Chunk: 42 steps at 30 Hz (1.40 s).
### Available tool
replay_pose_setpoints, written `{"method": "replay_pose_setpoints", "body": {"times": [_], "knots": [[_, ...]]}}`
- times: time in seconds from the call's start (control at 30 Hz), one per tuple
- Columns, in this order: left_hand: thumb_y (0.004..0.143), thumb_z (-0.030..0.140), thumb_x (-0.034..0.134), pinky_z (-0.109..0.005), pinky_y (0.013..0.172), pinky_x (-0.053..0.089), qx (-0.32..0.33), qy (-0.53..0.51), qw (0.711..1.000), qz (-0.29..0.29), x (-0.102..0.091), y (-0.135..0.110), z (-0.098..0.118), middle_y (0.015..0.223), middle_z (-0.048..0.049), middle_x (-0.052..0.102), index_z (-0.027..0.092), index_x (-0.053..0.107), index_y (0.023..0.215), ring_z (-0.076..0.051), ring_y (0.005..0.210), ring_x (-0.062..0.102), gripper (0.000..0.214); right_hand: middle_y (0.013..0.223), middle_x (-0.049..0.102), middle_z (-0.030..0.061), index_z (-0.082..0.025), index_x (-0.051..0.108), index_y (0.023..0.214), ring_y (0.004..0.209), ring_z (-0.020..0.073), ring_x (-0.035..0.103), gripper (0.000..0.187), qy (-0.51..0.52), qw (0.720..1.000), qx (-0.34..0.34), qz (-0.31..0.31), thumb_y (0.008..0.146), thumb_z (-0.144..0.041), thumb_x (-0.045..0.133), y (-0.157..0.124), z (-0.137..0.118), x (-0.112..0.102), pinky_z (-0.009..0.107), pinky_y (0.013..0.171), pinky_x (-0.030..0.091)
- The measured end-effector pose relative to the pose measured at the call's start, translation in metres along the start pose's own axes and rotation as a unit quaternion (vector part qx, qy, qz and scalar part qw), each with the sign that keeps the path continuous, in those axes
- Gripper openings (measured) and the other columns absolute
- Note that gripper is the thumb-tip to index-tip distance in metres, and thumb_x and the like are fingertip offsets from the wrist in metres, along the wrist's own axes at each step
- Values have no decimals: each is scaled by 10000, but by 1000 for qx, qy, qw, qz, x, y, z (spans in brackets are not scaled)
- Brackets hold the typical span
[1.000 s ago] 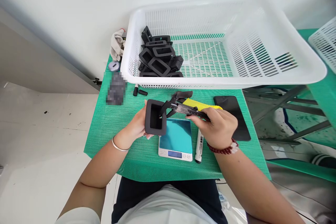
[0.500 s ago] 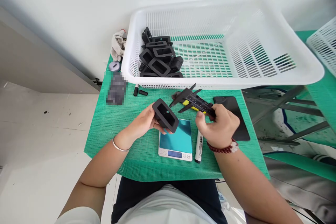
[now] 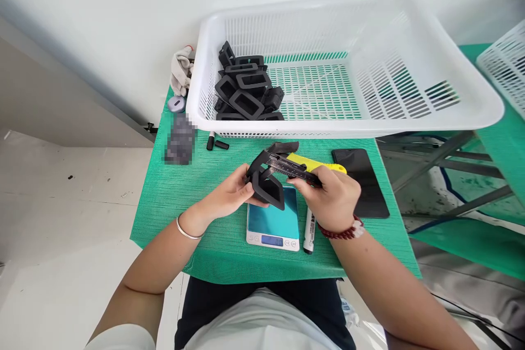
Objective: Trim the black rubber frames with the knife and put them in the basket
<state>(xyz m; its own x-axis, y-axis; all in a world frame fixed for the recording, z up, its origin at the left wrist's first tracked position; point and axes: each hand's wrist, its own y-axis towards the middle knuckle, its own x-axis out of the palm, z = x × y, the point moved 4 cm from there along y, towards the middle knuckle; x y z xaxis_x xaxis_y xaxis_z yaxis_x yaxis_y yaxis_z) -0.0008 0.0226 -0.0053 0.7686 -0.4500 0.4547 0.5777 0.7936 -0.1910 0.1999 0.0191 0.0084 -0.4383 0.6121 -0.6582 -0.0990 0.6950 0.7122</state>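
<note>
My left hand (image 3: 232, 194) grips a black, hollow, rectangular plastic part (image 3: 268, 191) above a small digital scale (image 3: 273, 224). In my right hand (image 3: 334, 197) is a black vernier caliper (image 3: 287, 167), its jaws up against the part's upper left end. How exactly the jaws sit on the part is partly hidden. A yellow-handled tool (image 3: 315, 163) lies on the green mat behind the caliper. Below my right hand lies a white marker (image 3: 309, 232). To its right, a dark flat device like a phone (image 3: 367, 186) is partly covered by the hand.
A large white basket (image 3: 328, 127) at the back holds several similar black parts (image 3: 246, 90) on its left side. Left on the green mat (image 3: 192, 180) are a pen cap (image 3: 222, 144), a round tin (image 3: 176, 104), a glove (image 3: 180, 71) and a blurred dark item (image 3: 180, 139).
My right hand has moved the caliper left and down onto the black part. The part has tilted slightly in my left hand. More of the yellow handle shows.
</note>
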Motion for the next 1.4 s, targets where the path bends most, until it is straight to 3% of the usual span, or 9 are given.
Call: {"method": "replay_pose_setpoints", "body": {"times": [0.17, 0.33, 0.47, 0.63, 0.8, 0.9, 1.03, 1.23, 1.4], "knots": [[707, 570, 675, -372, 781, 597, -3, 13, 1000, 6, 1, -1, 3, 1119, -96, 633, 201, 552, 1074, -235, 954, 690, 535, 413, 362, -19, -219, 418, 529, 427, 124, 365, 529, -11, 998, 52, -29, 806, -653, 540, -2, 3, 3, 272, 456, 260], [687, 558, 716, -334, 671, 600, 22, 17, 1000, 12, -1, 0, 5, 958, -67, 667, 182, 548, 956, -200, 794, 701, 492, 471, 473, -8, -207, 533, 645, 451, 128, 450, 412, 32, 995, 95, -9, 819, -577, 578, 6, 8, -1, 266, 460, 305], [781, 603, 594, -263, 448, 512, 93, -35, 985, 138, -16, -3, 20, 763, -33, 669, 192, 578, 929, -170, 581, 650, 436, 532, 560, 9, -191, 608, 741, 479, 142, 509, 327, 36, 993, 111, -23, 828, -506, 598, 11, 15, -1, 272, 461, 330], [888, 514, 396, -225, 355, 399, 190, -117, 930, 293, -34, -14, 42, 715, -4, 637, 220, 606, 861, -120, 480, 561, 363, 760, 706, 49, -185, 658, 883, 674, 192, 651, 273, 88, 982, 18, -167, 855, -450, 599, 11, 5, 17, 298, 584, 463], [890, 498, 398, -241, 360, 411, 182, -122, 936, 274, -31, -11, 40, 764, -15, 647, 216, 616, 869, -131, 505, 575, 357, 1041, 673, 89, -207, 614, 1142, 952, 243, 638, 270, 149, 956, -28, -250, 923, -313, 496, 15, -7, 30, 399, 806, 520], [885, 514, 411, -238, 361, 409, 183, -123, 938, 268, -29, -8, 37, 780, -17, 649, 211, 612, 863, -128, 515, 575, 365, 1054, 619, 103, -217, 642, 1067, 984, 254, 593, 225, 137, 967, -19, -216, 914, -303, 502, 19, -4, 27, 428, 851, 502], [891, 567, 408, -221, 386, 402, 188, -107, 936, 279, -32, -6, 37, 752, -14, 661, 220, 610, 868, -120, 523, 580, 402, 936, 567, 109, -209, 643, 917, 902, 267, 572, 186, 76, 982, 100, -143, 892, -348, 522, 20, 13, 21, 438, 772, 502], [827, 723, 370, -250, 533, 505, 176, -44, 942, 282, -31, -5, 35, 982, -72, 732, 212, 648, 954, -171, 722, 682, 596, 1076, 643, 101, -215, 643, 1003, 1073, 277, 581, 212, 158, 959, 118, -206, 913, -315, 478, 17, 15, 33, 485, 922, 480], [826, 708, 388, -314, 698, 549, 113, -25, 959, 257, -26, -5, 27, 901, -105, 726, 141, 648, 847, -214, 800, 707, 624, 1178, 645, 91, -215, 652, 1085, 1164, 241, 566, 310, 231, 945, 124, -196, 959, -301, 382, 19, 10, 32, 474, 1001, 466]]}}
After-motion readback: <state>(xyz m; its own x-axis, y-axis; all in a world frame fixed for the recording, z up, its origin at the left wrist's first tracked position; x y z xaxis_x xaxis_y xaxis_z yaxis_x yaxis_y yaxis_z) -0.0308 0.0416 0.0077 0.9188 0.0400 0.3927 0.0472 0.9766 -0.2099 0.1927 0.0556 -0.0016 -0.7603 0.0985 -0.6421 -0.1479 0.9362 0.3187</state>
